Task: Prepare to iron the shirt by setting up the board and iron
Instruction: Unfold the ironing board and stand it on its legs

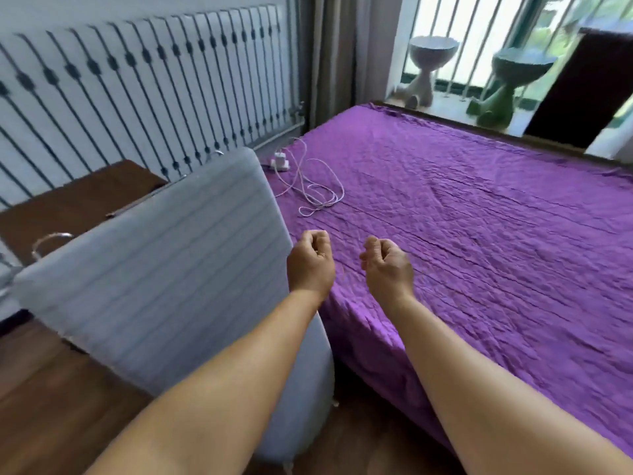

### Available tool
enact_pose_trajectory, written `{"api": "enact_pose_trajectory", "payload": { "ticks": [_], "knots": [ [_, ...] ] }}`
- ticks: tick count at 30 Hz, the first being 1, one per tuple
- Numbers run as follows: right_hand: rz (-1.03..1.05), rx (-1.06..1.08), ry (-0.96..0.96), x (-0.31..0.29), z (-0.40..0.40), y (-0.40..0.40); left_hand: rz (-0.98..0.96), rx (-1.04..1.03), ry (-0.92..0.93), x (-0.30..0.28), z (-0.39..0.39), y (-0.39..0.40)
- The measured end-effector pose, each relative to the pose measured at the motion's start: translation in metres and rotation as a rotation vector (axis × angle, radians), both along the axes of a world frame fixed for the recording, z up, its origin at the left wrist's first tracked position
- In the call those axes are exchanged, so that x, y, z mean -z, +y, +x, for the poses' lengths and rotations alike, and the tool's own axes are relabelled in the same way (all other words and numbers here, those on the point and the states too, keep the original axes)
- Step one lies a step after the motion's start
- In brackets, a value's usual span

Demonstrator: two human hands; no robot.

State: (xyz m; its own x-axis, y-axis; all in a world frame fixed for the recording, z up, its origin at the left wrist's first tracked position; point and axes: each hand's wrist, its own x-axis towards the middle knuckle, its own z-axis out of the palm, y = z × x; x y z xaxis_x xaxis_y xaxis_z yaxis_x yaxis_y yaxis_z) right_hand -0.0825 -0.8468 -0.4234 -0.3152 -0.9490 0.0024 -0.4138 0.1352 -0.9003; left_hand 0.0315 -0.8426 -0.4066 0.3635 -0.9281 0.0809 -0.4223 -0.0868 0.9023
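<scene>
A grey striped ironing board (164, 269) stands tilted beside the bed, its padded face toward me, with metal leg parts showing behind its top edge. My left hand (310, 262) hovers just right of the board's edge, fingers curled in, holding nothing. My right hand (387, 265) is a short way to the right over the purple bedspread (479, 234), fingers likewise curled and empty. Neither an iron nor a shirt is in view.
A white charger with a tangled cable (308, 180) lies on the bed near the headboard corner. A brown wooden table (68, 207) stands behind the board against a white barred headboard (137, 97). Two stools (507, 84) stand on the windowsill. Wooden floor lies below.
</scene>
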Motion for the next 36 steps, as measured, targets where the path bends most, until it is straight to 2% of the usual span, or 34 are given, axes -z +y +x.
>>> {"api": "enact_pose_trajectory", "payload": {
  "ticks": [3,10,15,19,23,27,31,36],
  "knots": [
    [0.031,-0.162,-0.006,0.004,0.021,-0.006,-0.019,-0.188,-0.001,0.004,0.022,0.019],
    [0.096,-0.386,-0.04,0.02,0.07,0.012,-0.034,-0.583,0.008,0.017,0.075,0.075],
    [0.134,-0.452,0.02,0.028,0.083,0.029,-0.066,-0.724,0.035,0.028,0.095,0.12],
    [0.132,-0.455,0.05,0.037,0.082,0.039,0.003,-0.856,-0.056,0.038,0.103,0.154],
    [0.178,-0.505,0.04,0.051,0.08,0.044,0.115,-0.996,0.117,0.052,0.103,0.17],
    [0.221,-0.558,0.034,0.063,0.08,0.029,0.188,-1.029,0.334,0.065,0.1,0.161],
    [0.286,-0.613,0.035,0.081,0.078,0.0,0.201,-1.064,0.398,0.08,0.101,0.146],
    [0.243,-0.603,0.03,0.111,0.073,-0.034,0.146,-1.14,0.451,0.101,0.099,0.135]
  ]
}}
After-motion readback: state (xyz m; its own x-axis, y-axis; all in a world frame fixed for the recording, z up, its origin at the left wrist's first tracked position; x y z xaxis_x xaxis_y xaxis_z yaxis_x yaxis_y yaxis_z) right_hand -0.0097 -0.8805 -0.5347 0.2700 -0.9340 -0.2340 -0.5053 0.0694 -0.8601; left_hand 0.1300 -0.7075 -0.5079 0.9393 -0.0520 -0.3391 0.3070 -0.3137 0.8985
